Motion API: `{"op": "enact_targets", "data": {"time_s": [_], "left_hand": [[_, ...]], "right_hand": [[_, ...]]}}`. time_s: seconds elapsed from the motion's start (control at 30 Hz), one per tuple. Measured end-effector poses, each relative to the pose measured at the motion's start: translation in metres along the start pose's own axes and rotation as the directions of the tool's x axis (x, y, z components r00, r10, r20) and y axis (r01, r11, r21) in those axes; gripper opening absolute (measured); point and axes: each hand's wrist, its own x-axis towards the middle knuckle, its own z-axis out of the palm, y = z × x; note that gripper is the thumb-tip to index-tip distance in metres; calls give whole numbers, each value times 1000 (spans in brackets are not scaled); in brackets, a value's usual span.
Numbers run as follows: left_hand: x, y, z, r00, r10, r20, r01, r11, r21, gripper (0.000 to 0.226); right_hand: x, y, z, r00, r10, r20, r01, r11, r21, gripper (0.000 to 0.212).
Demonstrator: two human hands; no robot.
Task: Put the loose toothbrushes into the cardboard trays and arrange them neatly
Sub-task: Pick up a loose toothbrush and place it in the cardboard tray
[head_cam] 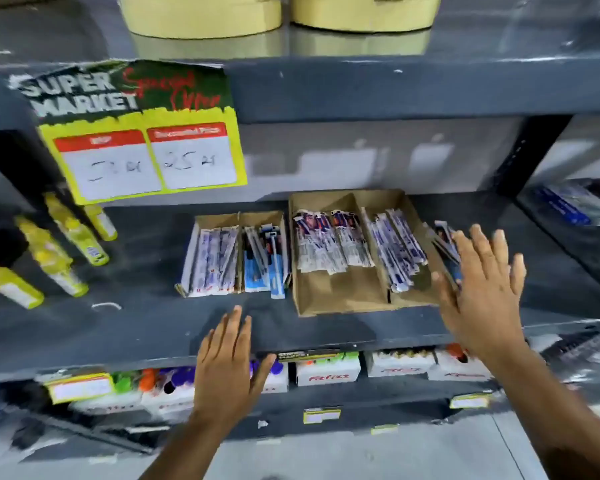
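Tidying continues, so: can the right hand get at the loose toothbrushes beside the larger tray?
Probably yes: the open right hand is right at the loose toothbrushes outside the larger tray, with nothing between them.

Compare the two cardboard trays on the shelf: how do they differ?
The left tray is smaller and packed nearly full; the right tray is larger, with bare cardboard at its front. The left tray sits straight, the right one slightly turned. Both are brown, divided in two, holding packaged toothbrushes.

Two bare hands, both spread flat and holding nothing

The left hand [227, 362] lies palm down at the front edge of the shelf [136, 323]; the right hand [482, 292] is raised farther in over the shelf, fingers splayed, forearm reaching from lower right.
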Motion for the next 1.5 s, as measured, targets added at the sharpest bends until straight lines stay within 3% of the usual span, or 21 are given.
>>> {"op": "enact_targets", "data": {"time_s": [0.1,0.2,0.33,0.53,0.73,1.27,1.5], "left_hand": [[3,0,3,1000,-13,-20,13,1000,-6,72],[4,-1,8,999,-1,-47,2,1000,16,74],[4,-4,8,999,10,-40,-7,998,56,76],[5,3,11,999,-43,-14,44,995,87,79],[5,12,16,992,-105,-76,111,991,74,72],[4,23,12,985,-160,-68,165,982,88,74],[4,20,17,986,-142,-85,149,985,88,72]], "right_hand": [[20,24,-1,966,260,0,-257,957,134,49],[38,52,-4,886,456,81,-461,854,243,35],[57,84,8,813,540,216,-575,802,159,34],[76,111,35,782,504,366,-513,854,-81,21],[80,109,42,772,456,443,-444,885,-137,23],[80,110,51,812,377,446,-374,922,-100,9],[87,101,37,808,420,413,-497,862,97,23]]}}
